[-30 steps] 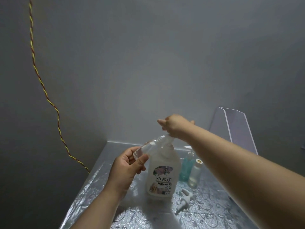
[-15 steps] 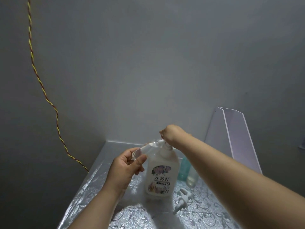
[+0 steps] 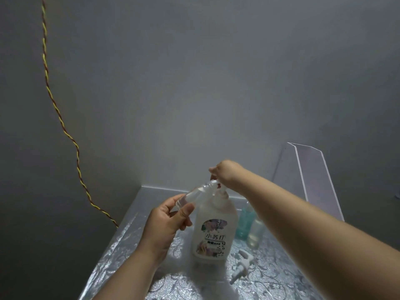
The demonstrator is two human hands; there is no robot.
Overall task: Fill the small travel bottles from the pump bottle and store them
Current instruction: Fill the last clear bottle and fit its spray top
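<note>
The pump bottle (image 3: pixel 213 230) stands on the silvery table (image 3: pixel 123 239). The left hand (image 3: pixel 166 224) grasps a clear travel bottle (image 3: pixel 192 194), tilted, with its mouth at the pump bottle's spout. The right hand (image 3: pixel 226 173) sits atop the pump bottle, fingers curled over its head. Just right of the pump bottle are a blue bottle (image 3: pixel 244 224), a pale bottle (image 3: pixel 256 233) and a loose white pump (image 3: pixel 242 265)

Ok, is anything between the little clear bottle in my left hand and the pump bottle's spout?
Nothing visible. The left hand holds the clear bottle tilted, its mouth right at the spout of the pump bottle, under the right hand. The teal bottle, the pale bottle and the loose pump head sit apart, to the right.
</note>
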